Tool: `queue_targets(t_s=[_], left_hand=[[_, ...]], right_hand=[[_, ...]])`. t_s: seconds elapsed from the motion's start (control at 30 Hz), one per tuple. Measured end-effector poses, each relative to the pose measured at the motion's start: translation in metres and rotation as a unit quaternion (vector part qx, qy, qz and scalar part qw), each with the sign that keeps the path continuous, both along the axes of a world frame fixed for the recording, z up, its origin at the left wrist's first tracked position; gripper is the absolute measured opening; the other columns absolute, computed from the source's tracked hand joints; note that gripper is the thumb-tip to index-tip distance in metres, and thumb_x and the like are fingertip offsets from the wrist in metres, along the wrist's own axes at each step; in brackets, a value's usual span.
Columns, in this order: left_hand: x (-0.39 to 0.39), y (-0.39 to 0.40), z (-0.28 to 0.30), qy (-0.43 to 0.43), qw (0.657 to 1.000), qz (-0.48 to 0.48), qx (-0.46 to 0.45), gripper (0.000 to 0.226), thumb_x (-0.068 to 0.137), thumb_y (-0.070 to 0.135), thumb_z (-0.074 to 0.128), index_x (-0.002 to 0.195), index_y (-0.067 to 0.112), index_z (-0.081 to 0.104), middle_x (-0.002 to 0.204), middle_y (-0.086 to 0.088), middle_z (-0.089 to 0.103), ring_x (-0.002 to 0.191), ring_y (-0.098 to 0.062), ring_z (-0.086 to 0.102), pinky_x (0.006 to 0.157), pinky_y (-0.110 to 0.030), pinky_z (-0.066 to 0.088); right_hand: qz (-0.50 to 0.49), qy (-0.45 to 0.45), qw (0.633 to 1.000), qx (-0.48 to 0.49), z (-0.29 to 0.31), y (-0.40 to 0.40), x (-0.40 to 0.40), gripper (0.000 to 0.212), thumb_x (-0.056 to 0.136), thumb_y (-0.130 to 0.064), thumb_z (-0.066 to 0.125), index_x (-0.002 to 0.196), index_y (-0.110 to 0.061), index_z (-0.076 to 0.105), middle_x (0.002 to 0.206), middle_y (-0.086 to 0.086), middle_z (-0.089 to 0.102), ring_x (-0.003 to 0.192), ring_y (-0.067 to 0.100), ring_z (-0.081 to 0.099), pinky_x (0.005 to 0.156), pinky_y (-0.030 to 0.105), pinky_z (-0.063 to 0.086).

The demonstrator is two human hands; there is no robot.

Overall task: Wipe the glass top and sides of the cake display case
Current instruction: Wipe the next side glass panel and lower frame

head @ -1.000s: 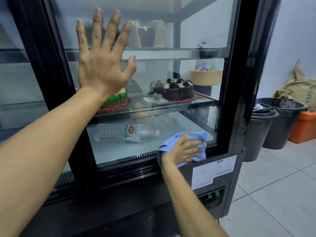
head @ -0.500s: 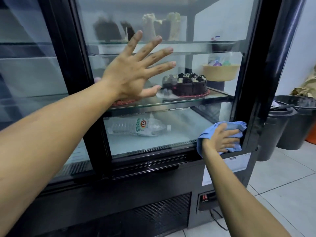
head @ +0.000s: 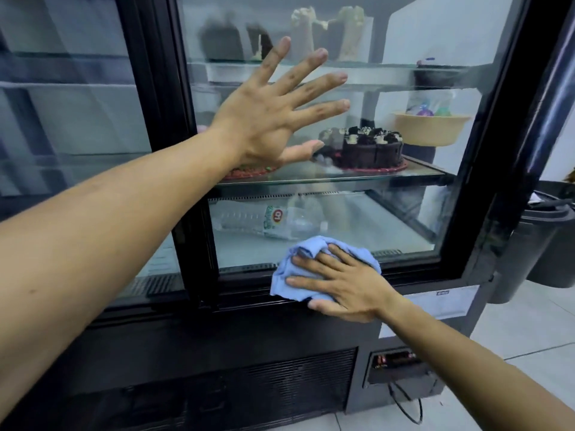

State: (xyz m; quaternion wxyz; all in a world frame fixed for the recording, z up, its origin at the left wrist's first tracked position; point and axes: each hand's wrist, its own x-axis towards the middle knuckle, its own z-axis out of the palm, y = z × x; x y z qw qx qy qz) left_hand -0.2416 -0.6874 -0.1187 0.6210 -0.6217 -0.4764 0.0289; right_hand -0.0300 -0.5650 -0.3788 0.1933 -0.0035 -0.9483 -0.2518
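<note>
The cake display case has a black frame and glass doors. My left hand presses flat on the front glass with its fingers spread, at the height of the middle shelf. Lower down, my right hand lies over a bunched blue cloth and presses it against the bottom edge of the same pane, where glass meets the black frame. Its fingers stretch across the cloth, with the thumb along the cloth's lower edge.
Inside are a chocolate cake, a lying water bottle, a beige bowl and cake pieces on the top shelf. Dark bins stand right of the case on the tiled floor. A cable hangs below.
My right hand has swept the cloth right to the pane's lower corner, then back left along the bottom edge. My left hand has tilted so its fingers point right, still on the glass.
</note>
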Motion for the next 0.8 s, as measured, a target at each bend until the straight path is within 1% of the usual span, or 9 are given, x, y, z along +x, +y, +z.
queue_targets(t_s=[0.1, 0.2, 0.3, 0.37, 0.5, 0.63, 0.73, 0.8], left_hand=[[-0.001, 0.000, 0.001, -0.004, 1.000, 0.003, -0.010, 0.070, 0.106, 0.066, 0.017, 0.167, 0.035, 0.009, 0.175, -0.002, 0.006, 0.161, -0.035, 0.005, 0.123, -0.064, -0.001], [0.001, 0.001, 0.002, -0.009, 1.000, 0.011, -0.022, 0.071, 0.104, 0.069, 0.015, 0.167, 0.036, 0.008, 0.176, -0.002, 0.003, 0.161, -0.035, 0.004, 0.123, -0.066, 0.000], [0.002, 0.001, 0.002, -0.013, 0.999, 0.013, -0.027, 0.072, 0.104, 0.070, 0.015, 0.167, 0.036, 0.007, 0.176, -0.002, 0.003, 0.161, -0.036, 0.003, 0.122, -0.065, -0.003], [0.002, 0.000, 0.003, -0.013, 0.999, 0.015, -0.025, 0.072, 0.104, 0.070, 0.016, 0.167, 0.036, 0.007, 0.176, -0.003, 0.004, 0.161, -0.036, 0.003, 0.122, -0.065, -0.004], [0.006, -0.003, 0.003, -0.016, 0.999, 0.024, -0.033, 0.073, 0.103, 0.070, 0.017, 0.167, 0.035, 0.010, 0.176, -0.003, 0.005, 0.161, -0.036, 0.003, 0.123, -0.069, 0.002], [0.005, -0.002, 0.003, -0.018, 0.999, 0.022, -0.035, 0.073, 0.103, 0.070, 0.016, 0.167, 0.036, 0.006, 0.176, -0.002, 0.002, 0.161, -0.035, 0.002, 0.122, -0.068, 0.001], [0.001, -0.003, 0.003, -0.016, 0.999, 0.022, -0.036, 0.073, 0.103, 0.070, 0.014, 0.167, 0.036, 0.002, 0.176, -0.003, -0.001, 0.161, -0.035, 0.000, 0.122, -0.066, -0.002], [0.003, -0.004, 0.003, -0.015, 0.999, 0.027, -0.042, 0.073, 0.104, 0.069, 0.015, 0.167, 0.037, 0.000, 0.176, -0.003, -0.002, 0.161, -0.035, -0.001, 0.123, -0.066, -0.001]], right_hand=[[-0.010, -0.064, 0.997, 0.050, 0.013, 0.045, 0.045, 0.058, 0.107, -0.058, 0.033, 0.161, -0.047, 0.014, 0.172, -0.014, 0.006, 0.158, 0.011, 0.006, 0.128, 0.043, 0.000], [-0.025, -0.088, 0.994, 0.054, 0.018, 0.060, 0.056, 0.056, 0.107, -0.058, 0.029, 0.161, -0.048, 0.015, 0.172, -0.014, 0.006, 0.158, 0.011, 0.009, 0.128, 0.044, 0.000], [-0.034, -0.069, 0.996, 0.032, 0.008, 0.044, 0.039, 0.055, 0.107, -0.058, 0.027, 0.160, -0.051, 0.012, 0.171, -0.015, 0.004, 0.158, 0.009, 0.005, 0.128, 0.044, -0.003], [-0.023, -0.046, 0.999, 0.016, 0.002, 0.025, 0.020, 0.054, 0.107, -0.058, 0.027, 0.159, -0.052, 0.012, 0.172, -0.015, 0.005, 0.158, 0.008, 0.002, 0.128, 0.044, -0.005], [0.017, -0.042, 0.999, 0.005, -0.005, -0.017, -0.033, 0.054, 0.108, -0.056, 0.027, 0.160, -0.048, 0.016, 0.172, -0.013, 0.005, 0.158, 0.011, 0.000, 0.129, 0.044, -0.003], [0.055, -0.020, 0.998, -0.005, -0.013, -0.056, -0.083, 0.053, 0.108, -0.053, 0.026, 0.159, -0.041, 0.029, 0.170, -0.007, 0.018, 0.159, 0.015, 0.008, 0.130, 0.042, 0.000], [0.087, -0.023, 0.996, 0.011, -0.006, -0.063, -0.088, 0.054, 0.109, -0.048, 0.031, 0.161, -0.033, 0.026, 0.171, -0.006, 0.015, 0.159, 0.014, -0.001, 0.130, 0.041, -0.003], [0.097, -0.039, 0.994, 0.016, 0.003, -0.043, -0.066, 0.055, 0.109, -0.046, 0.034, 0.161, -0.030, 0.028, 0.169, -0.008, 0.013, 0.157, 0.011, -0.007, 0.129, 0.037, -0.008]])
